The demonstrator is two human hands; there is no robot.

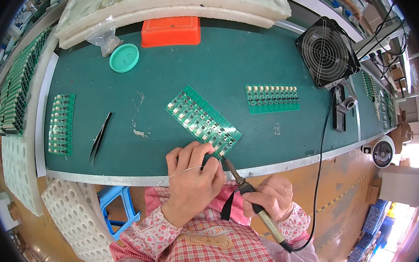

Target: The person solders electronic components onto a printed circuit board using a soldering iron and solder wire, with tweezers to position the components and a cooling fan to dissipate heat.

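At nine o'clock, tweezers (100, 136); at seven, my left grip (193, 173), closed on thin wire (176, 173); at centre, the green circuit panel (202, 121) on the counter (271, 50). My right grip (272, 194), five o'clock, clasps a soldering iron (271, 225), tip beside the panel.

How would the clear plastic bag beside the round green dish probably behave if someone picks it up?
The clear plastic bag would probably be floppy, as its upper part looks thin and creased. Its lower end would likely hang heavier, since pale contents seem gathered there. It seems unlikely to roll, with its crumpled, uneven shape.
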